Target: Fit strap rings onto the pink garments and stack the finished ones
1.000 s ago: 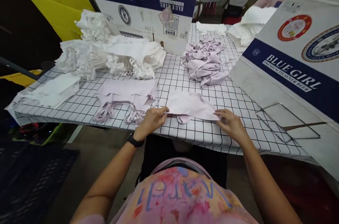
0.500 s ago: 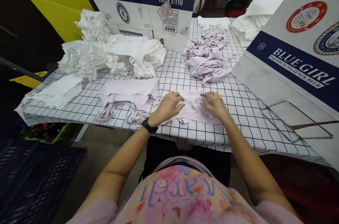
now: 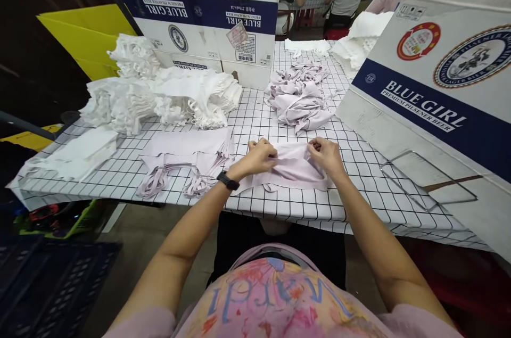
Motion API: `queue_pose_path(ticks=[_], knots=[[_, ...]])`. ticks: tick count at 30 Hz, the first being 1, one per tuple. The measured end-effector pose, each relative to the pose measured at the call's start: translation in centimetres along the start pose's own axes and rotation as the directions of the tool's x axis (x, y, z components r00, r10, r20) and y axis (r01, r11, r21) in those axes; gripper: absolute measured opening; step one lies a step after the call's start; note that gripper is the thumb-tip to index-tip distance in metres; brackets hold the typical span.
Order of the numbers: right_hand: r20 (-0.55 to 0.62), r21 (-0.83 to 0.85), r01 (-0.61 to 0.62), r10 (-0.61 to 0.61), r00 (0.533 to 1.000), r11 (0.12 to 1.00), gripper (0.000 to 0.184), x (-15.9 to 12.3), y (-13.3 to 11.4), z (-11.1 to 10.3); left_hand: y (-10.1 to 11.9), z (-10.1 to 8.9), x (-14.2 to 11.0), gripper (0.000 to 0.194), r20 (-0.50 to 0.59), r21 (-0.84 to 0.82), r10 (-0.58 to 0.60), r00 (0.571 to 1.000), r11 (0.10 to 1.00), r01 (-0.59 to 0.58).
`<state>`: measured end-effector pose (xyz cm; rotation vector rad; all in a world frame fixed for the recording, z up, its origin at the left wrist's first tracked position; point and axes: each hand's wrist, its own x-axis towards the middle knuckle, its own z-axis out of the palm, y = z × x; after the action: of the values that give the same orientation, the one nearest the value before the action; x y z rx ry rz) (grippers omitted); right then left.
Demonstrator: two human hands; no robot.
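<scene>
A pale lilac camisole (image 3: pixel 297 170) lies wrinkled on the checked tablecloth in front of me. My left hand (image 3: pixel 260 157), with a dark band on the wrist, is closed on its upper left part. At the upper right edge my right hand (image 3: pixel 325 156) pinches the cloth between thumb and fingers, lifting it slightly. Just left of my left hand sits a neat stack of lilac camisoles (image 3: pixel 186 143), their straps toward me. Beyond my hands is a loose heap of lilac garments (image 3: pixel 299 98).
White garments (image 3: pixel 191 88) are piled at the back left, with a flatter white stack (image 3: pixel 82 154) near the left edge. Cardboard boxes (image 3: pixel 199 42) stand behind; another box (image 3: pixel 423 98) leans at right, near a bent wire frame (image 3: pixel 429 181). Other people sit farther back.
My hands have gone from the camisole's near corners to its far edge, closer together. They were loosely spread over it half a second ago and now grip it, raising the far edge.
</scene>
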<state>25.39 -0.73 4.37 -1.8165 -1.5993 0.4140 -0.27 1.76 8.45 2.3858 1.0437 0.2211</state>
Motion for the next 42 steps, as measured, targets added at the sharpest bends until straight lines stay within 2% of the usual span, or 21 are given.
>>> queue_pose_path(ticks=[4,6,8,11,14,17,21,25,28,30,34,36,37,39,41,42], knots=[[-0.112,0.053,-0.098,0.103,0.988,0.994,0.014,-0.4,0.4,-1.9,0.7,-3.3,-4.4,0.010,-0.021,-0.011,0.110,0.994,0.994,-0.111],[-0.131,0.113,-0.113,0.128,0.983,0.987,0.015,-0.6,0.7,-2.9,1.1,-5.0,-6.1,0.010,-0.024,-0.004,0.145,0.989,0.989,-0.145],[-0.091,0.238,-0.112,0.138,0.986,0.965,0.020,-0.9,0.9,-3.7,1.4,-6.5,-7.4,0.012,-0.044,-0.002,0.146,0.988,0.989,-0.147],[0.055,0.432,-0.144,0.134,0.990,0.891,0.022,-1.3,0.8,-4.9,1.5,-8.3,-8.3,0.016,-0.112,-0.003,0.133,0.985,0.991,-0.135],[0.219,0.418,-0.141,0.051,0.974,0.898,0.021,-2.0,0.1,-6.2,1.3,-9.8,-8.5,0.017,-0.212,-0.001,0.148,0.966,0.988,-0.152],[0.336,0.290,-0.010,-0.092,0.937,0.957,0.024,-2.8,-0.9,-7.6,0.7,-11.2,-8.6,0.020,-0.319,0.037,0.165,0.933,0.986,-0.162],[0.363,0.113,0.240,-0.265,0.893,0.964,0.034,-3.3,-1.8,-9.7,-0.1,-13.5,-8.8,0.023,-0.413,0.131,0.187,0.891,0.981,-0.145],[0.319,0.018,0.404,-0.388,0.864,0.915,0.045,-2.7,-2.6,-12.1,0.0,-15.6,-9.2,0.029,-0.428,0.217,0.198,0.882,0.970,-0.113],[0.315,0.122,0.455,-0.469,0.825,0.882,0.041,-2.2,-4.1,-14.0,0.4,-16.8,-9.4,0.033,-0.420,0.252,0.149,0.895,0.967,-0.043],[0.331,0.244,0.421,-0.483,0.810,0.874,0.043,-2.3,-5.3,-15.1,0.5,-17.5,-9.5,0.033,-0.425,0.253,0.118,0.897,0.968,-0.007],[0.265,0.509,0.310,-0.489,0.831,0.803,0.053,-3.0,-6.9,-16.7,0.4,-18.6,-9.7,0.026,-0.455,0.242,0.148,0.878,0.970,-0.039],[0.228,0.592,0.302,-0.515,0.826,0.747,0.054,-3.1,-7.3,-17.3,0.5,-19.0,-9.8,0.024,-0.455,0.254,0.187,0.870,0.964,-0.074],[0.232,0.594,0.313,-0.530,0.816,0.741,0.054,-3.0,-7.4,-17.6,0.6,-19.2,-10.0,0.023,-0.444,0.269,0.201,0.873,0.959,-0.084],[0.283,0.495,0.359,-0.537,0.794,0.791,0.047,-2.7,-7.6,-18.4,1.2,-19.4,-10.3,0.021,-0.405,0.315,0.218,0.888,0.945,-0.088],[0.316,0.277,0.435,-0.509,0.801,0.857,0.034,-2.3,-7.8,-19.3,1.8,-19.6,-10.6,0.021,-0.379,0.383,0.233,0.896,0.921,-0.078],[0.289,0.150,0.477,-0.500,0.816,0.866,0.030,-2.1,-8.0,-19.7,2.1,-19.7,-10.8,0.021,-0.376,0.417,0.244,0.894,0.906,-0.072]])
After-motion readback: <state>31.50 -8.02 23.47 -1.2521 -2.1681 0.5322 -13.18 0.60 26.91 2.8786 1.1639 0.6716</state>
